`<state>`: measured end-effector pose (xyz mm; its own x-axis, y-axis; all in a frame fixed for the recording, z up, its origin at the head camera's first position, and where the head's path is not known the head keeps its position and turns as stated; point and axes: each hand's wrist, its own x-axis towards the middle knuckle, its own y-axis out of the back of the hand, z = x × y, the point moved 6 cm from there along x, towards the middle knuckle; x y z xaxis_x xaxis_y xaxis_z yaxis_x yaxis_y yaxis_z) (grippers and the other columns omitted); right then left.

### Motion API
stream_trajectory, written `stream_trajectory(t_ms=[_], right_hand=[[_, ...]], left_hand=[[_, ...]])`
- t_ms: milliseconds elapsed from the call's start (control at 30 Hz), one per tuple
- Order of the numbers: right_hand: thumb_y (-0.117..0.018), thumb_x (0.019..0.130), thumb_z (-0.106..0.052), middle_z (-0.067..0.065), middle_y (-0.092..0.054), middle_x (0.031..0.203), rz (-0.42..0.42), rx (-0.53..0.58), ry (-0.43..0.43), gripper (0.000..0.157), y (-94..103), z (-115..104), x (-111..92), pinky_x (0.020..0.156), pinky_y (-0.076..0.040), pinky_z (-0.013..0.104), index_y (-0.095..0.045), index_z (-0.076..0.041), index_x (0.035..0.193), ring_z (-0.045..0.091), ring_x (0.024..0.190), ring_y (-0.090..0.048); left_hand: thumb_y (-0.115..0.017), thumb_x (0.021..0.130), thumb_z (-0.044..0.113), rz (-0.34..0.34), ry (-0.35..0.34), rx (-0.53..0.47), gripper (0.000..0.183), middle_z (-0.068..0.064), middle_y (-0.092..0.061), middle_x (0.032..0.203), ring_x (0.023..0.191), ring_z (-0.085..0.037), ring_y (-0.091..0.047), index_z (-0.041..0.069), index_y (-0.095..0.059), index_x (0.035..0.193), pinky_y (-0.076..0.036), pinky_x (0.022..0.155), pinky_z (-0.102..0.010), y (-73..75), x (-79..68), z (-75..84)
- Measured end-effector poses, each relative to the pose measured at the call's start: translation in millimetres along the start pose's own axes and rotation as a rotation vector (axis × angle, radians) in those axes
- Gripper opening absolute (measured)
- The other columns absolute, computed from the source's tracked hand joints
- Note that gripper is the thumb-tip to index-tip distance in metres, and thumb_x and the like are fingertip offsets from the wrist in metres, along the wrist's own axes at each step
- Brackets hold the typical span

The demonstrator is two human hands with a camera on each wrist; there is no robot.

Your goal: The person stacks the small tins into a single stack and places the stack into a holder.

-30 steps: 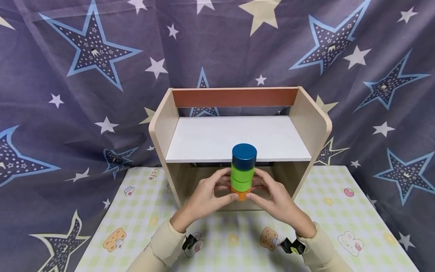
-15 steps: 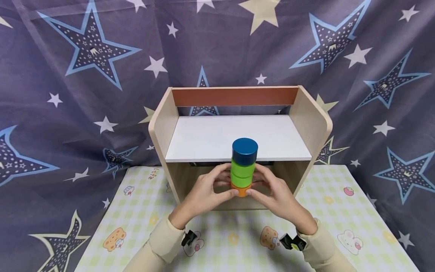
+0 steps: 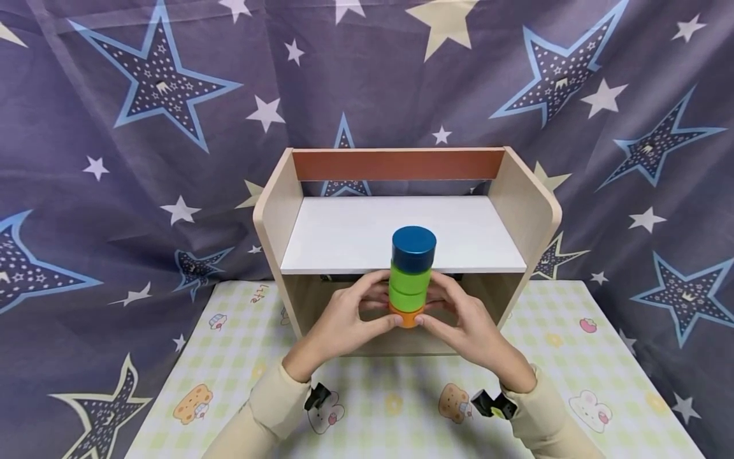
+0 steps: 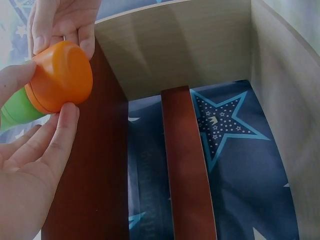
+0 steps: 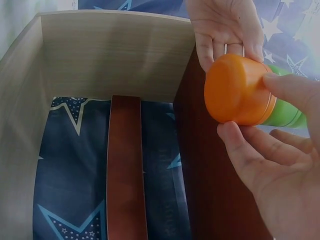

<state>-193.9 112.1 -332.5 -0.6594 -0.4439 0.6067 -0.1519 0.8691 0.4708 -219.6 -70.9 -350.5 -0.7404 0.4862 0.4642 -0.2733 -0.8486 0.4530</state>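
Note:
An upright stack of round pieces, blue (image 3: 413,248) on top, green (image 3: 410,284) in the middle and orange (image 3: 406,317) at the bottom, is held before the small wooden shelf. My left hand (image 3: 351,322) grips the stack from the left, its thumb at the orange piece and fingers behind. On the other side my right hand (image 3: 469,326) grips it in the same way, thumb tips close together in front. Both wrist views show the smooth rounded underside of the orange piece (image 4: 62,77) between thumbs and fingers. The blue piece is hidden there.
The wooden shelf has a white upper board (image 3: 367,223), side panels (image 3: 530,210) and a red-brown back rail (image 3: 395,164). It stands on a table with a green checked cloth (image 3: 229,376). A dark star-patterned curtain (image 3: 229,159) hangs behind.
Both hands have raised the stack slightly, and its blue top now overlaps more of the white board in the head view. Their grip looks the same.

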Motion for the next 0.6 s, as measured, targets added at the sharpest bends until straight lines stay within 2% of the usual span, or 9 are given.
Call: stream_trajectory(t_ms=[167, 367, 600], right_hand=[[-0.076, 0.082, 0.012, 0.014, -0.066, 0.123, -0.005, 0.01, -0.004, 0.077, 0.3, 17, -2, 0.087, -0.058, 0.034, -0.038, 0.0, 0.148, 0.024, 0.104, -0.067], [-0.075, 0.087, 0.006, 0.01, -0.065, 0.126, -0.011, 0.029, 0.002, 0.076, 1.9, 18, -1, 0.087, -0.058, 0.036, -0.038, -0.009, 0.151, 0.022, 0.106, -0.066], [-0.074, 0.087, 0.007, 0.011, -0.065, 0.125, -0.005, 0.036, 0.005, 0.075, 4.1, 15, 3, 0.088, -0.057, 0.034, -0.037, -0.008, 0.151, 0.023, 0.105, -0.066]], left_hand=[[-0.081, 0.087, 0.02, 0.003, -0.011, 0.001, 0.068, -0.001, -0.068, 0.123, 0.105, -0.012, -0.066, 0.017, -0.047, 0.146, -0.056, 0.09, -0.028, 2.0, 2.6, 3.0], [-0.081, 0.087, 0.019, 0.005, -0.007, 0.004, 0.068, -0.001, -0.068, 0.122, 0.105, -0.012, -0.066, 0.016, -0.047, 0.146, -0.056, 0.09, -0.028, 4.1, 4.9, 5.5], [-0.081, 0.088, 0.018, 0.011, -0.023, -0.012, 0.066, -0.003, -0.068, 0.121, 0.104, -0.014, -0.067, 0.016, -0.048, 0.145, -0.056, 0.09, -0.028, 6.3, 8.2, 7.4]])
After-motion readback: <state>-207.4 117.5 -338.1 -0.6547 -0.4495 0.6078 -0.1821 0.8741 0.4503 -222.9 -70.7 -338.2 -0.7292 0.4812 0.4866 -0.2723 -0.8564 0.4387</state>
